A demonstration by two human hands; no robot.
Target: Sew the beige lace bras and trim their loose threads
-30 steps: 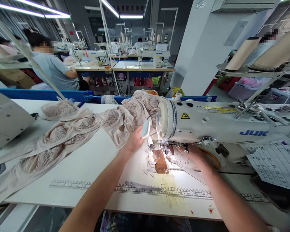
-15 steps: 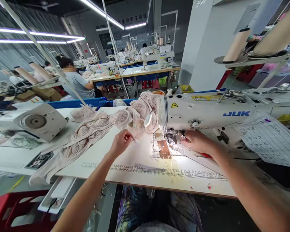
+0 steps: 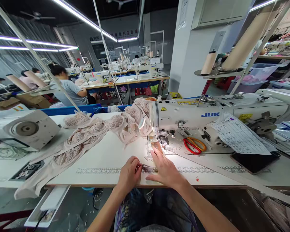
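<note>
My left hand (image 3: 130, 172) is at the front of the table, its fingers pinched on the end of a thin pale fabric strip (image 3: 148, 168). Beside it my right hand (image 3: 165, 169) lies open, palm down, thumb spread to the side. Its fingertips reach the brown plate (image 3: 157, 146) below the needle area of the sewing machine (image 3: 183, 112), and it partly covers the strip. A long beige band (image 3: 222, 172) runs from the machine bed across the table to the lower right. Beige lace bras (image 3: 117, 124) lie heaped behind and left of the needle area.
Red- and orange-handled scissors (image 3: 195, 145) lie right of the needle. A written sheet (image 3: 241, 135) hangs by the machine, over a dark phone (image 3: 256, 161). Another machine head (image 3: 26, 127) stands left. Thread cones (image 3: 208, 63) stand behind right. A co-worker (image 3: 69, 87) sits beyond the table.
My left hand has left the bras and come toward me to the strip. My right hand has moved from beside the machine head to the table front, uncovering the scissors. The view has turned right.
</note>
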